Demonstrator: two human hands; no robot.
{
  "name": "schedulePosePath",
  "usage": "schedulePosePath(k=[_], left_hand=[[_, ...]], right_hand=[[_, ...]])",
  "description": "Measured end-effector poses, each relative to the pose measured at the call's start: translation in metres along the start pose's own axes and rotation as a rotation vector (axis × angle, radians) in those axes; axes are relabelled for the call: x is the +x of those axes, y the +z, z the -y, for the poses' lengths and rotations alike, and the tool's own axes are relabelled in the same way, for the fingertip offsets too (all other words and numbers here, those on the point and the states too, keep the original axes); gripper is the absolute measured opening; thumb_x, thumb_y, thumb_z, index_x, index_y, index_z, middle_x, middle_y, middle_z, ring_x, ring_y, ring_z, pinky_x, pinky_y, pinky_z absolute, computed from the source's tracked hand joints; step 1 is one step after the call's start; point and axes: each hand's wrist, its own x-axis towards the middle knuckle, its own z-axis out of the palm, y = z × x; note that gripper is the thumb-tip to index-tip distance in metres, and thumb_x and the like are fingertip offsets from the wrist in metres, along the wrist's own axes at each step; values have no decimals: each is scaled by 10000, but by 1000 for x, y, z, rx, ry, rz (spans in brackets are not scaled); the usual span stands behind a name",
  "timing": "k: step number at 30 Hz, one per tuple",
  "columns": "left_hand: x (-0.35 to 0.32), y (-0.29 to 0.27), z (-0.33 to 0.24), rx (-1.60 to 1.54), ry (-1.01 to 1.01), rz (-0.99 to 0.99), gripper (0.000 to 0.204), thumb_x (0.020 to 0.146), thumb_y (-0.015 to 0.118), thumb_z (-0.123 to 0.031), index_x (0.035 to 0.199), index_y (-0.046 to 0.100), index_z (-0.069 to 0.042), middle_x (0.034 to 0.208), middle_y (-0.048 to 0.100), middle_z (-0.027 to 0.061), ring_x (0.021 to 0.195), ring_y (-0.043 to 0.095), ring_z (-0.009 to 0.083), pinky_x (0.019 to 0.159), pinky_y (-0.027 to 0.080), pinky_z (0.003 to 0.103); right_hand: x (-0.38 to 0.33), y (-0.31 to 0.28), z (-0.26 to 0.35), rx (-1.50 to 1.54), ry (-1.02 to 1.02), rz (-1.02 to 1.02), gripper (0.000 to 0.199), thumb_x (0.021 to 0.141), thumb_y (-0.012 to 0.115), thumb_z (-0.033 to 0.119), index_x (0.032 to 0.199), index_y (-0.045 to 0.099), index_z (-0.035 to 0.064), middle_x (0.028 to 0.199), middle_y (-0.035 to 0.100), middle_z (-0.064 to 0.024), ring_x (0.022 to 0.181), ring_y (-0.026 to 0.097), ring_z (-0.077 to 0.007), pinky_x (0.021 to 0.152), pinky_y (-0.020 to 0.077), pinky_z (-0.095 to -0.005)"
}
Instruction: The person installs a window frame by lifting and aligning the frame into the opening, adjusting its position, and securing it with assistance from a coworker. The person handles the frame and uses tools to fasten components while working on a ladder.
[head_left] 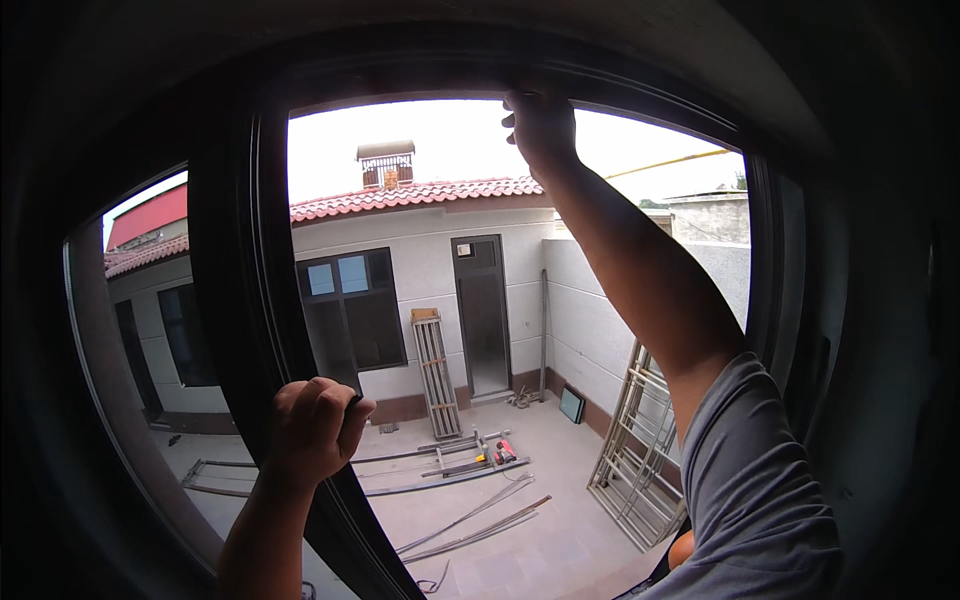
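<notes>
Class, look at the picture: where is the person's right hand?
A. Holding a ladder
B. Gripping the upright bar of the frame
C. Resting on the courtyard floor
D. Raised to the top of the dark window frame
D: the right hand is up at the top edge of the dark window frame, while the left hand grips the upright bar.

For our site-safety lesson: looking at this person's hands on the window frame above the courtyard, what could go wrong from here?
1. The left hand grips the dark upright bar and the right hand presses the top frame at an opening that seems unglazed; leaning out could mean a fall.
2. Anything dropped might land among the metal bars in the courtyard below.
3. Fingers could get pinched if the bar shifts.
</notes>
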Motion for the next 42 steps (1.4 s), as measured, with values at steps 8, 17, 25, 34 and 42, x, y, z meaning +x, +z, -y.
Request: schedulePosePath(k=[8, 17, 25, 34, 42], left_hand=[[2, 12, 1, -69, -29, 15, 222, 921, 656, -201, 835, 476, -104, 628, 482, 34, 466, 470, 135, 421, 368, 278], [-8, 25, 8, 14, -39, -8, 235, 902, 673, -227, 885, 473, -105, 661, 501, 40, 457, 461, 143, 429, 370, 291], [-19, -8, 19, 132, -229, 153, 160, 937, 598, -177, 888, 490, -70, 780, 507, 91, 723, 532, 259, 720, 410, 394], [-19, -30, 26, 537, -47, 402, 146, 953, 608, -192, 909, 587, -54, 808, 623, 107, 705, 627, 299, 616, 504, 395], [-37, -42, 43, 681, -34, 402, 147, 957, 604, -191, 894, 629, -61, 824, 639, 96, 726, 633, 287, 643, 512, 385]], right_hand=[[-12, 97, 14, -35, -75, 140, 185, 928, 549, 106, 1046, 666, 24, 951, 677, -119, 864, 671, -189, 749, 588, -323], [-32, 83, 0, -11, -170, 144, 182, 910, 576, 127, 1011, 657, -1, 962, 680, -108, 821, 677, -191, 697, 569, -297], [-3, -149, -71, -775, -57, -247, 280, 855, 561, 262, 909, 620, -6, 974, 664, -171, 951, 638, -325, 867, 492, -414], [65, -301, -84, -1150, 10, -58, 689, 789, 618, 225, 1395, 406, -25, 1389, 467, -275, 1308, 445, -388, 1091, 372, -406], [80, -324, -99, -1052, 78, 64, 839, 758, 637, 218, 1483, 258, 33, 1471, 360, -280, 1369, 375, -368, 1121, 330, -378]])
